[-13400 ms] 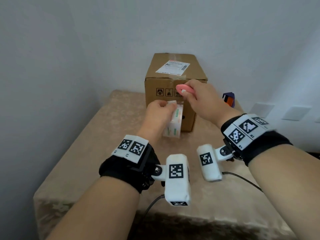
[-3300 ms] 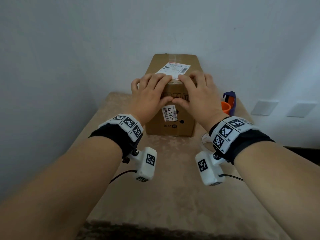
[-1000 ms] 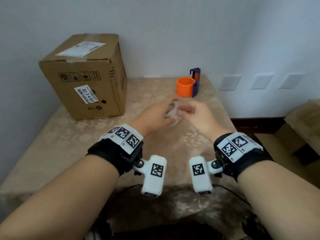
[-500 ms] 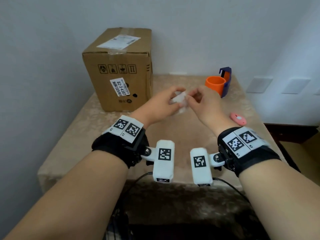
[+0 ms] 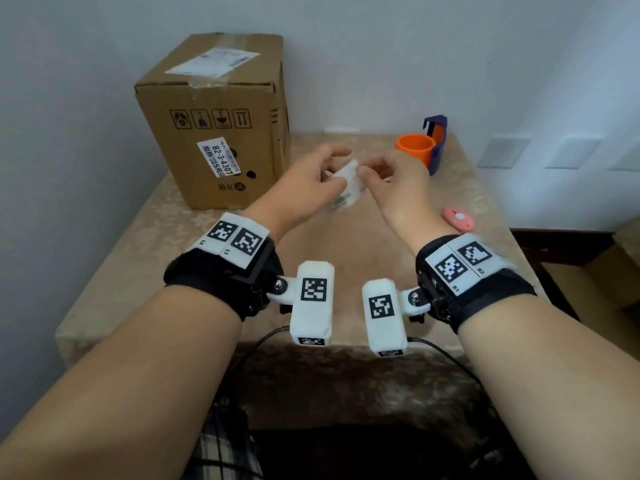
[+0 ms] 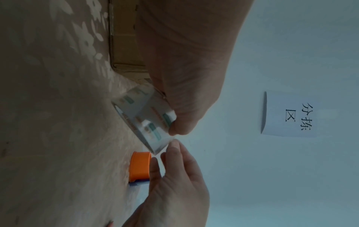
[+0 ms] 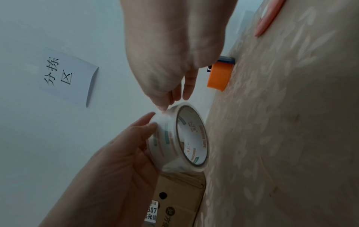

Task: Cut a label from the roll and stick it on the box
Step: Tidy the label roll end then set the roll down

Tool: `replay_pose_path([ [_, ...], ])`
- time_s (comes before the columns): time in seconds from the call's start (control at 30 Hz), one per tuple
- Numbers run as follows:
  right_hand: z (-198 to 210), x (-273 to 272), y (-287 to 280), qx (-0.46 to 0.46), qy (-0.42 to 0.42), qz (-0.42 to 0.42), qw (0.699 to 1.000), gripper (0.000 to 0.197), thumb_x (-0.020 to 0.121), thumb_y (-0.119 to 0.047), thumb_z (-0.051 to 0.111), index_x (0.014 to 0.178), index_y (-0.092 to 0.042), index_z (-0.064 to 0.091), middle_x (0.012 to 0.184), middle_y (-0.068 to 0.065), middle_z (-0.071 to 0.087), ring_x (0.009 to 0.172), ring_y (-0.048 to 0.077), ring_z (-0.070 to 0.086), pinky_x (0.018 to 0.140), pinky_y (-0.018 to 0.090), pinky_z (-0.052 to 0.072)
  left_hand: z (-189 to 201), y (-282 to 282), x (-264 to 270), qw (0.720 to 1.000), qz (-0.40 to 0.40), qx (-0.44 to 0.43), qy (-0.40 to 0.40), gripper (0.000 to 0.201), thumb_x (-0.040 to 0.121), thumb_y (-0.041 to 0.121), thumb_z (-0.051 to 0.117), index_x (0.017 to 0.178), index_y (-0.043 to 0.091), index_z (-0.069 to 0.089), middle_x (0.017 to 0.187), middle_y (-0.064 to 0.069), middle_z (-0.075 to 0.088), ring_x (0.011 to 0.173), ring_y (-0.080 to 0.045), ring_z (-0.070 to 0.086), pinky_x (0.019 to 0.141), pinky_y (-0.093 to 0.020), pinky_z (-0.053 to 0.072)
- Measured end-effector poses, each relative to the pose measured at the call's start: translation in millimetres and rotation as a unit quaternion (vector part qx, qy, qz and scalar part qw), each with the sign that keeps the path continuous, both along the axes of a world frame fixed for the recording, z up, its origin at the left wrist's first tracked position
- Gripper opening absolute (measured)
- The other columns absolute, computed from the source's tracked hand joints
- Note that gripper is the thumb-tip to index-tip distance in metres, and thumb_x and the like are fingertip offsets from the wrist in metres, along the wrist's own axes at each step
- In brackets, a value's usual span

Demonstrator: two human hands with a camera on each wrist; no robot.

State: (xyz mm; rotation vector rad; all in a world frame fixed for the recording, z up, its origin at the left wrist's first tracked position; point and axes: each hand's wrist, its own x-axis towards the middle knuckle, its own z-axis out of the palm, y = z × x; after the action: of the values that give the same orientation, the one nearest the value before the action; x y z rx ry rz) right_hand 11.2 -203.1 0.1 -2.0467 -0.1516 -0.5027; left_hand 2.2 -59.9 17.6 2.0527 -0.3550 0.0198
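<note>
A brown cardboard box (image 5: 221,133) stands at the table's back left, with a white printed label (image 5: 219,161) stuck on its front face. My left hand (image 5: 329,174) holds the white label roll (image 5: 346,188) above the table, thumb and fingers round its outer face (image 7: 170,142). My right hand (image 5: 363,171) pinches at the roll's upper rim (image 6: 163,145) with thumb and fingertips. Whether a free end is lifted, I cannot tell. The pink cutter (image 5: 458,218) lies on the table to the right of my right wrist.
An orange cup (image 5: 415,147) and a blue holder (image 5: 437,140) stand at the back right, near the wall. A paper sign (image 7: 66,76) hangs on the wall. The patterned tablecloth (image 5: 346,244) runs to the near edge below my wrists.
Over the last second both hands have lifted the roll slightly and kept it between them. The right fingertips have shifted along its rim. The cutter stays on the table.
</note>
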Motion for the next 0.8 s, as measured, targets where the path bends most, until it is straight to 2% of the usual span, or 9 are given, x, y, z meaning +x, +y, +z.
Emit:
replay_pose_path([
  [0.07, -1, 0, 0, -0.046, -0.012, -0.008, 0.999, 0.014, 0.088, -0.012, 0.057, 0.097, -0.006, 0.066, 0.089, 0.000, 0.061, 0.081, 0.011, 0.055, 0.066, 0.009, 0.041, 3, 0, -2, 1.000, -0.001, 0.013, -0.002, 0.043, 0.092, 0.011, 0.054, 0.134, 0.014, 0.045, 0.105, -0.003, 0.057, 0.081, -0.011, 0.053, 0.076, -0.025, 0.049],
  [0.17, -2, -1, 0, -0.074, 0.001, 0.008, 0.997, 0.014, 0.088, -0.012, 0.056, 0.096, -0.004, 0.065, 0.087, 0.005, 0.065, 0.079, 0.015, 0.058, 0.073, 0.026, 0.046, 5, 1, -3, 0.998, 0.004, 0.058, -0.017, 0.043, 0.093, 0.015, 0.054, 0.134, 0.015, 0.044, 0.105, -0.001, 0.057, 0.079, -0.007, 0.054, 0.078, -0.025, 0.046],
  [0.27, -1, -2, 0, -0.096, 0.025, 0.029, 0.995, 0.014, 0.089, -0.010, 0.056, 0.096, -0.002, 0.065, 0.083, 0.002, 0.059, 0.077, 0.014, 0.054, 0.070, 0.022, 0.041, 3, 1, -4, 0.994, 0.025, 0.105, -0.032, 0.043, 0.093, 0.018, 0.054, 0.135, 0.016, 0.044, 0.104, 0.002, 0.052, 0.076, -0.005, 0.049, 0.080, -0.022, 0.041],
  [0.4, 3, -2, -2, -0.074, 0.052, 0.021, 0.996, 0.013, 0.088, -0.010, 0.057, 0.096, -0.002, 0.065, 0.069, -0.008, 0.053, 0.076, 0.014, 0.053, 0.061, 0.017, 0.039, -1, -5, -4, 0.989, 0.039, 0.132, -0.054, 0.041, 0.094, 0.020, 0.053, 0.134, 0.018, 0.045, 0.116, -0.005, 0.058, 0.088, -0.009, 0.051, 0.071, -0.014, 0.039],
  [0.47, 7, -3, -2, -0.081, 0.055, 0.030, 0.995, 0.015, 0.089, -0.011, 0.056, 0.097, -0.002, 0.065, 0.070, -0.007, 0.053, 0.077, 0.013, 0.052, 0.061, 0.017, 0.038, -3, -6, -3, 0.988, 0.053, 0.132, -0.064, 0.040, 0.094, 0.018, 0.051, 0.134, 0.017, 0.045, 0.126, -0.009, 0.057, 0.100, -0.013, 0.054, 0.079, -0.018, 0.041],
  [0.57, 10, -7, 2, -0.110, 0.054, 0.064, 0.990, 0.017, 0.090, -0.012, 0.055, 0.099, -0.001, 0.065, 0.083, 0.001, 0.057, 0.079, 0.013, 0.051, 0.055, 0.017, 0.035, -7, -1, -1, 0.987, 0.070, 0.128, -0.071, 0.041, 0.094, 0.014, 0.051, 0.135, 0.015, 0.045, 0.131, -0.012, 0.056, 0.117, -0.022, 0.054, 0.087, -0.022, 0.040],
  [0.63, 10, -8, 2, -0.110, 0.056, 0.079, 0.989, 0.017, 0.090, -0.010, 0.055, 0.099, 0.001, 0.064, 0.084, 0.003, 0.058, 0.078, 0.013, 0.051, 0.054, 0.016, 0.034, -10, 3, -2, 0.988, 0.066, 0.122, -0.072, 0.040, 0.094, 0.014, 0.051, 0.134, 0.016, 0.045, 0.129, -0.011, 0.057, 0.111, -0.019, 0.056, 0.086, -0.022, 0.042],
  [0.73, 13, -8, -3, -0.086, 0.063, 0.089, 0.990, 0.018, 0.090, -0.011, 0.056, 0.099, 0.000, 0.065, 0.084, 0.002, 0.058, 0.077, 0.012, 0.051, 0.057, 0.006, 0.037, -12, 3, -3, 0.991, 0.056, 0.098, -0.072, 0.037, 0.094, 0.016, 0.052, 0.131, 0.018, 0.048, 0.126, -0.007, 0.059, 0.103, -0.013, 0.058, 0.087, -0.026, 0.048],
  [0.8, 18, -8, -3, -0.083, 0.062, 0.092, 0.990, 0.016, 0.089, -0.013, 0.056, 0.098, -0.002, 0.065, 0.083, 0.001, 0.059, 0.074, 0.011, 0.052, 0.057, 0.005, 0.036, -13, 2, -2, 0.991, 0.058, 0.094, -0.079, 0.035, 0.095, 0.018, 0.051, 0.130, 0.018, 0.049, 0.127, -0.005, 0.059, 0.103, -0.013, 0.058, 0.082, -0.019, 0.047],
])
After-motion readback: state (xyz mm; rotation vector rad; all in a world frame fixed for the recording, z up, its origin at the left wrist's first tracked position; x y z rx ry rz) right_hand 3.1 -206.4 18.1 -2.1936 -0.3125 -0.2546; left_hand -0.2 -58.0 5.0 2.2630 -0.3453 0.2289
